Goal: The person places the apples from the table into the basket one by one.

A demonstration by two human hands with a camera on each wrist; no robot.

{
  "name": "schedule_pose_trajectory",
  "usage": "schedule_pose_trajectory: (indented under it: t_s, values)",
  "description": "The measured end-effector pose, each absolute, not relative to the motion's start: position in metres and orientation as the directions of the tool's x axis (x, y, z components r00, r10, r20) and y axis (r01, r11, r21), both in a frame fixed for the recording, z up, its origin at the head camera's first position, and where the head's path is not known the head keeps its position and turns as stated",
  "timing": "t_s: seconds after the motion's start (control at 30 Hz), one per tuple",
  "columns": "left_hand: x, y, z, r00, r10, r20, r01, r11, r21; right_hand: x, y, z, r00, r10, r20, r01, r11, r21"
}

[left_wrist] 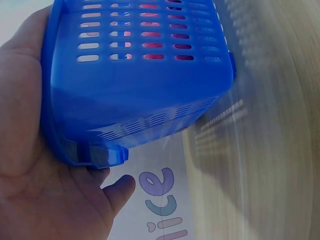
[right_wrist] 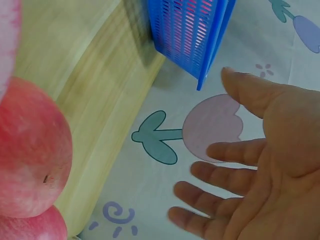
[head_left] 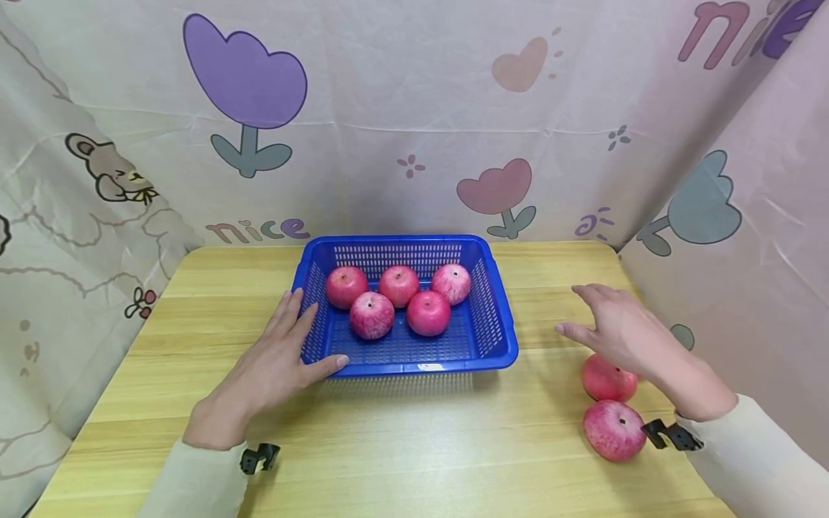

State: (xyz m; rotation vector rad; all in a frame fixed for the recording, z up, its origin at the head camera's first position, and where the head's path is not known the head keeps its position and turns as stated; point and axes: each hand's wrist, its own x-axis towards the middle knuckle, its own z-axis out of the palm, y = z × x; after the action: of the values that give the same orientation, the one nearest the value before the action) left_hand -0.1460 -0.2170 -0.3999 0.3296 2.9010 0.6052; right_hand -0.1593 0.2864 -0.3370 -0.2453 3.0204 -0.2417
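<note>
A blue plastic basket [head_left: 408, 368] stands at the middle back of the table, holding several red and pink apples [head_left: 428, 313]. My left hand [head_left: 275, 367] rests at its front left corner, fingers along the left rim and thumb on the front rim. The left wrist view shows that palm against the basket's rim [left_wrist: 47, 100]. Over the table's right side hovers my right hand [head_left: 622, 327], fingers spread and nothing in them. Under and beside its wrist lie a red apple [head_left: 607, 380] and a streaked pink apple [head_left: 614, 430]. The right wrist view includes part of a third apple [right_wrist: 37, 225].
The light wooden table [head_left: 388, 446] reaches back to a printed cloth [head_left: 376, 86] with flowers and letters. Cloth also hangs along the left and right sides. A black clip-like mount [head_left: 673, 435] sits on the right wrist, another mount [head_left: 259, 457] on the left.
</note>
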Motion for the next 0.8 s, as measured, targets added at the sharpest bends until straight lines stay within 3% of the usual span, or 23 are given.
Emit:
schedule_pose_trajectory:
  t_s: [0.2, 0.47, 0.63, 0.8]
  values:
    - [-0.146, -0.217, -0.400, -0.962, 0.247, -0.113, 0.183, 0.897, 0.403, -0.149, 0.291, -0.338, -0.983, -0.138, -0.121, -0.126, 0.987, -0.101]
    - [-0.146, -0.217, -0.400, -0.963, 0.246, -0.111, 0.183, 0.897, 0.402, -0.137, 0.295, -0.337, -0.937, -0.109, -0.332, -0.108, 0.994, -0.021]
    - [-0.145, -0.217, -0.399, -0.963, 0.246, -0.110, 0.183, 0.897, 0.403, -0.129, 0.295, -0.347, -0.906, -0.159, -0.393, -0.164, 0.986, -0.020]
    - [-0.145, -0.217, -0.399, -0.963, 0.245, -0.112, 0.181, 0.895, 0.407, -0.120, 0.295, -0.357, -0.849, -0.117, -0.515, -0.104, 0.993, -0.055]
